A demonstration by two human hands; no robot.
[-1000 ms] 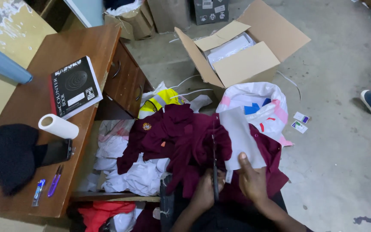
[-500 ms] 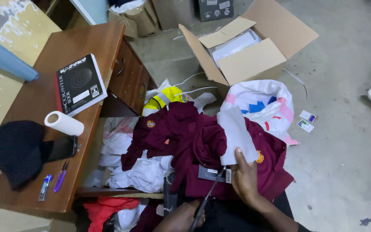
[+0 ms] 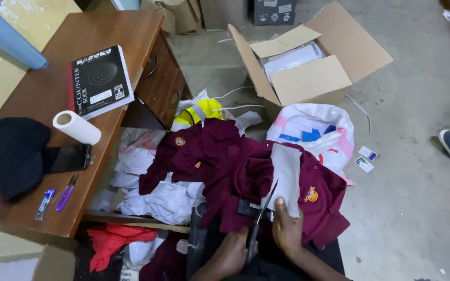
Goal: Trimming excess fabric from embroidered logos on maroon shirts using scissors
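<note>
An open brown cardboard box (image 3: 308,67) stands on the floor beyond the surface's far corner. Two small white labels (image 3: 364,158) lie on the floor beside a white sack (image 3: 313,130). A dark phone screen (image 3: 70,157) lies near the surface's front edge.

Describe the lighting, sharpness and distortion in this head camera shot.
Head view: soft, even indoor light, faint shadows, no harsh glare; the maroon shirt, scissors and both hands, left hand and right hand, look sharp; wide-angle lens bends the wooden desk edges slightly.

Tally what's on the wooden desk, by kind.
Book: 1
Paper roll: 1
Phone: 1
Black cloth: 1
Pens: 2
Total: 6
</note>
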